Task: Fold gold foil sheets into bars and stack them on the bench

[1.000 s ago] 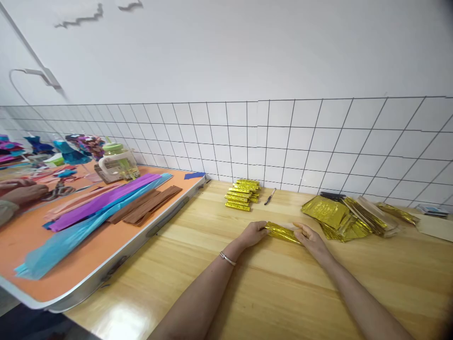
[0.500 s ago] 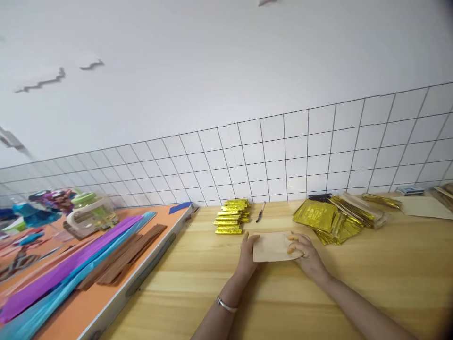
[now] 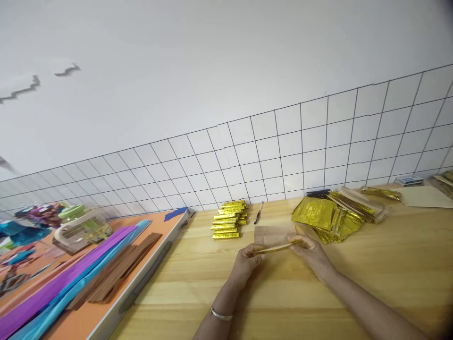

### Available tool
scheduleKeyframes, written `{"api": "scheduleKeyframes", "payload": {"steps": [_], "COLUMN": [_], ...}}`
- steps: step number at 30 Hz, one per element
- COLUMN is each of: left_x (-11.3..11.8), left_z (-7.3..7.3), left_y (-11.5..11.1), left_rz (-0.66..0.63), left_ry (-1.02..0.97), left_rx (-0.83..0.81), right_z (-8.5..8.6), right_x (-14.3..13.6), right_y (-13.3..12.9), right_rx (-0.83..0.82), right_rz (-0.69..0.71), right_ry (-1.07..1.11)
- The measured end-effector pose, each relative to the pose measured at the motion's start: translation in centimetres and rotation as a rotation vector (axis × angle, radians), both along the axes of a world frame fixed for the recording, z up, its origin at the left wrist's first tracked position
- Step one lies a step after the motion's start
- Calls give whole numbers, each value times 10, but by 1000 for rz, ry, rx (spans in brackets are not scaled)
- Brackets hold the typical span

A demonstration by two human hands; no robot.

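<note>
A thin folded strip (image 3: 278, 248) with a gold edge spans the space between my two hands, over the wooden table. My left hand (image 3: 252, 257) pinches its left end, and my right hand (image 3: 305, 245) pinches the right end. Just behind the strip lies a thin, see-through sheet (image 3: 271, 234). Gold foil bundles (image 3: 228, 219) are stacked behind my left hand, with a pen (image 3: 258, 213) beside them. Flat gold foil pieces (image 3: 318, 213) are spread behind my right hand.
On the left, an orange board (image 3: 120, 278) carries purple strips (image 3: 81, 255), brown strips (image 3: 123, 269) and a green-lidded jug (image 3: 83, 226). Pale paper (image 3: 426, 196) lies at the back right of the wooden table (image 3: 283, 307). A white wall with a grid stands behind.
The broad beige sheet between my hands now shows as a narrow strip, with a see-through sheet behind it. My left fingers have closed on its left end. The view has shifted slightly.
</note>
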State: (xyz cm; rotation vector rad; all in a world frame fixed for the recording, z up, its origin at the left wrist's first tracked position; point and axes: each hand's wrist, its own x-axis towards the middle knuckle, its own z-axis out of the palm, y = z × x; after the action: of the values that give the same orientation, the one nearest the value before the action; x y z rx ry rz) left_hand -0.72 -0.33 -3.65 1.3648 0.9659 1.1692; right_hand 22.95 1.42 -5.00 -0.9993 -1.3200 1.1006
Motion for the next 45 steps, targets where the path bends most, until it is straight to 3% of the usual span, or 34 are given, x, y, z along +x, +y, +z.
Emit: {"api": "scheduleKeyframes", "payload": {"steps": [9, 14, 23, 32, 45], "left_x": [2, 4, 7, 5, 14], "left_z": [-8, -11, -5, -7, 0], "left_y": [6, 7, 2, 4, -4], "left_rz": [236, 337, 278, 249, 187], "left_ry": [-56, -61, -97, -62, -139], "left_rx": [-6, 0, 2, 18, 47], "right_z": [11, 14, 7, 17, 10], "right_x": [0, -4, -1, 1, -2], "right_y": [-7, -12, -6, -9, -11], "right_rx": [-69, -77, 78, 199, 161], "right_rz": [50, 232, 177, 27, -119], "right_ry": [128, 63, -168, -293, -284]}}
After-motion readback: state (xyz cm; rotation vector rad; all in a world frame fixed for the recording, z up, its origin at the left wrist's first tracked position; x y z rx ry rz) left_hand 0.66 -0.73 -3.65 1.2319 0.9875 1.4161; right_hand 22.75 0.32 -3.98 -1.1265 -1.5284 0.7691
